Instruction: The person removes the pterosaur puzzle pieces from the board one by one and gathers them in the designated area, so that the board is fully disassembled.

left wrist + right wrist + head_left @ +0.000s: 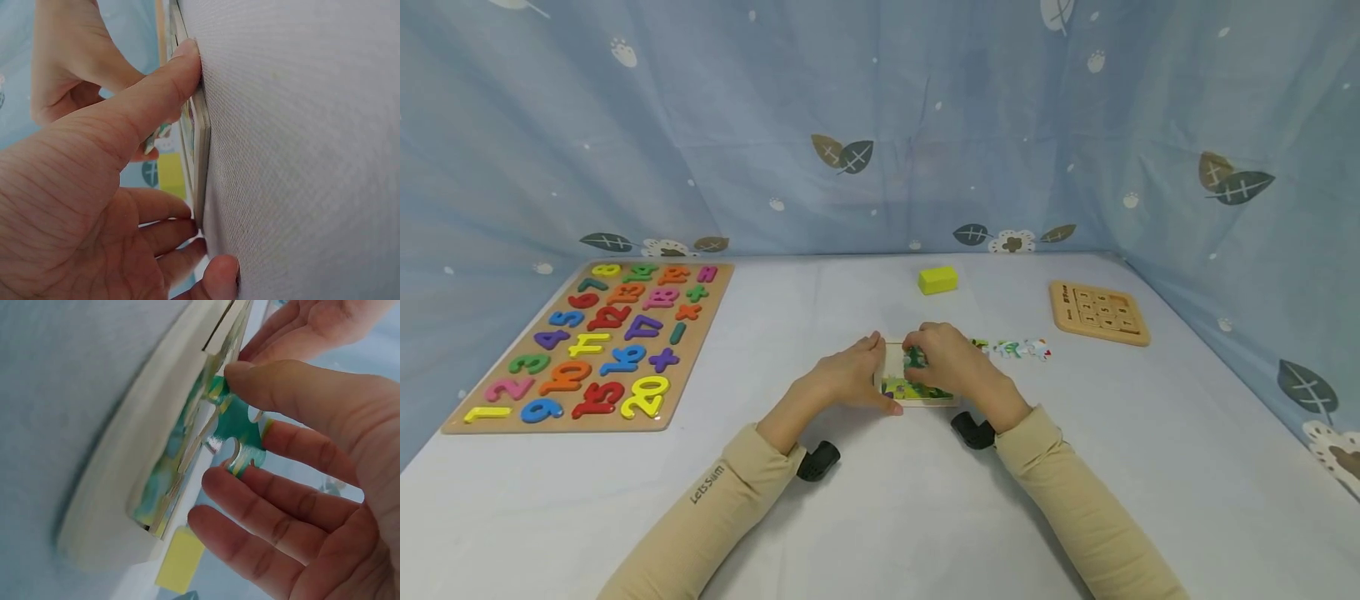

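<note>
A small jigsaw puzzle board (892, 360) with a pale frame lies on the white table in front of me, its lower part filled with a green and yellow picture. My left hand (844, 377) holds the board at its left side, thumb at the near edge and fingers along the left edge. Between the thumb and fingers of my right hand (953, 360) is a green puzzle piece (240, 425), pinched and tilted up close over the board. Several loose puzzle pieces (1022, 348) lie in a row just right of the board, partly hidden behind the right hand.
A large wooden number board (700, 375) with coloured numerals lies at the left. Behind the puzzle stands a yellow block (937, 280). On the right is a wooden number tray (1112, 335). A blue patterned curtain (880, 200) hangs behind the table.
</note>
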Tool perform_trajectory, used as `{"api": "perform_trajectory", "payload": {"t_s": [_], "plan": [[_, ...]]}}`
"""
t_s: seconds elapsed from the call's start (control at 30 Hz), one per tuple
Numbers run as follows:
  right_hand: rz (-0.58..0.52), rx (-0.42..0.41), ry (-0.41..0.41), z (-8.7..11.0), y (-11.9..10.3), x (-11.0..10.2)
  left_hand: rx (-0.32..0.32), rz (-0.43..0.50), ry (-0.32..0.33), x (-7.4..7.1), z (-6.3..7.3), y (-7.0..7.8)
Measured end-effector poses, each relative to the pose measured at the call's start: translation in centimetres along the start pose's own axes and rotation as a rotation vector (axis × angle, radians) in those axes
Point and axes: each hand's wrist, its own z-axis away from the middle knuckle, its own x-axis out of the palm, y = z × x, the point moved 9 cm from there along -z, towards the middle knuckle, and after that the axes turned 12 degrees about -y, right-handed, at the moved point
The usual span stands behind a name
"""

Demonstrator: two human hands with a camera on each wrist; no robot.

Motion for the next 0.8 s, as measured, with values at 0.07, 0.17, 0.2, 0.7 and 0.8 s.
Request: {"api": "perform_trajectory", "payload": {"t_s": [0.07, 0.17, 0.2, 0.7, 0.8], "plan": [[0.023, 0.007, 0.02, 0.0, 0.0, -0.1, 0.001, -0.003, 0.0, 0.0, 0.0, 0.0], [0.043, 0.021, 0.034, 0.0, 0.0, -0.2, 0.001, -0.004, 0.002, 0.0, 0.0, 0.0], [0.047, 0.025, 0.031, 0.0, 0.0, -0.2, 0.003, -0.005, 0.004, 0.0, 0.0, 0.0], [0.025, 0.08, 0.026, 0.7, 0.7, -1.3, 0.005, -0.008, 0.011, 0.0, 0.0, 0.1], [-0.014, 0.111, 0.028, 1.3, 1.5, -2.2, 0.009, -0.014, 0.019, -0.1, 0.0, 0.2]]}}
